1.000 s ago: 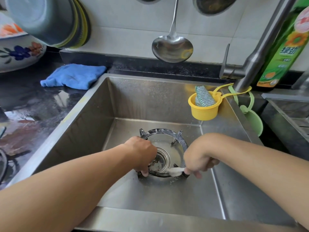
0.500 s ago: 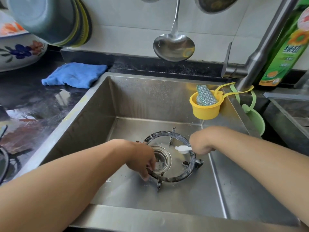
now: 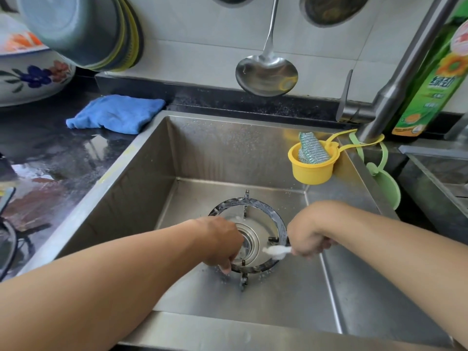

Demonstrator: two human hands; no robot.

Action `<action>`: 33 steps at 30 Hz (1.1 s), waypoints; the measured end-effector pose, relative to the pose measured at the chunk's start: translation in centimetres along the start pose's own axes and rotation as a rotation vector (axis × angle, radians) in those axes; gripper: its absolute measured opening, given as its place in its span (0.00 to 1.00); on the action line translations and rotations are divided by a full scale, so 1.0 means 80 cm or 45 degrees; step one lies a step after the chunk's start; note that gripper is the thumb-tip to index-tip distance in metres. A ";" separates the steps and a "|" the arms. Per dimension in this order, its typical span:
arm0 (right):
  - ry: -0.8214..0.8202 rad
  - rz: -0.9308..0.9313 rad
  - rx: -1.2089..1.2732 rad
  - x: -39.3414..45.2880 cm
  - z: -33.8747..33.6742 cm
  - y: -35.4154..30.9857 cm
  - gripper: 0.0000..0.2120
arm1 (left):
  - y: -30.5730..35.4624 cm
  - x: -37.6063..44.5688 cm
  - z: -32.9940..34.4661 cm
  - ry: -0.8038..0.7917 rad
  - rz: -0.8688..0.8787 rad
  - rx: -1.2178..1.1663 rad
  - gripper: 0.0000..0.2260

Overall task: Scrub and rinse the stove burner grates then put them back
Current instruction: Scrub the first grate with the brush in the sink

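Observation:
A round black burner grate (image 3: 255, 205) with short prongs lies flat on the bottom of the steel sink (image 3: 141, 178), ringed around the drain (image 3: 250, 243) and flecked with suds. My left hand (image 3: 219, 240) grips the grate's near-left rim. My right hand (image 3: 307, 236) holds a small white brush (image 3: 276, 251), whose foamy head lies against the grate's near-right rim.
A yellow cup with a scouring pad (image 3: 312, 159) hangs on the sink's right wall from the faucet (image 3: 402, 74). A green detergent bottle (image 3: 435, 79) stands behind. A ladle (image 3: 266, 72) hangs above; a blue cloth (image 3: 115, 114) and floral bowl (image 3: 33, 77) sit on the wet counter.
My right hand has swung the brush from the grate's far-right rim down to its near-right rim. My left hand keeps its grip, and the grate has shifted slightly.

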State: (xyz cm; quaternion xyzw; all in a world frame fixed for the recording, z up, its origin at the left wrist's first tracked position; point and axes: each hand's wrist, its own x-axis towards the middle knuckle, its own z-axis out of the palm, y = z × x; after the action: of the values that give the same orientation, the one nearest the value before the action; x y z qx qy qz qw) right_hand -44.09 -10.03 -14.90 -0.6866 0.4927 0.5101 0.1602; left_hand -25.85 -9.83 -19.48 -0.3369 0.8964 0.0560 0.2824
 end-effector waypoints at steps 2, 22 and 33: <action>-0.062 -0.073 0.021 -0.003 -0.001 -0.005 0.08 | 0.003 0.000 0.001 0.033 -0.013 0.012 0.16; 0.002 -0.210 0.321 0.016 0.007 -0.030 0.11 | 0.021 0.003 -0.003 0.157 -0.175 -0.194 0.20; 0.061 -0.196 -0.267 -0.009 -0.002 -0.024 0.08 | 0.019 -0.003 -0.015 0.086 -0.192 -0.229 0.17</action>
State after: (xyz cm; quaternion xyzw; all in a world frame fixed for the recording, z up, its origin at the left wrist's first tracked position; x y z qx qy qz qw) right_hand -42.40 -8.90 -14.75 -0.7473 0.3863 0.5284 0.1145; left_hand -27.24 -8.88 -18.52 -0.4291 0.8689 0.1032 0.2240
